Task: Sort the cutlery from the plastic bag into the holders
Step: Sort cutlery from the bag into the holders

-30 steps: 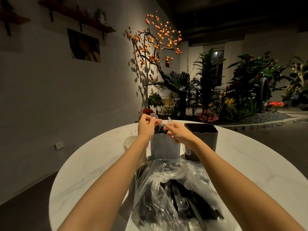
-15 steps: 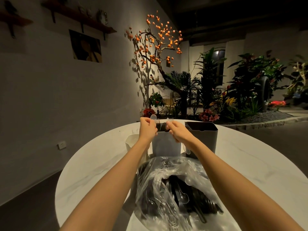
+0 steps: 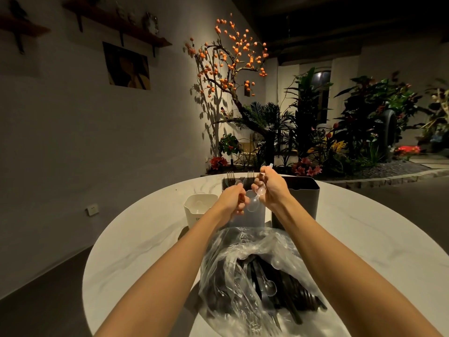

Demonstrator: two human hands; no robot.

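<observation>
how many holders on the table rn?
3. White holder at left, grey holder in the middle behind both hands with forks standing in it, dark holder at right. None seems hidden, though the arms block part of the table.

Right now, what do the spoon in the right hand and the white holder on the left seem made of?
Small clear spoon: transparent glossy plastic, since the holder behind shows through its bowl. White square holder: probably matte opaque plastic or ceramic; dim light leaves it open.
</observation>
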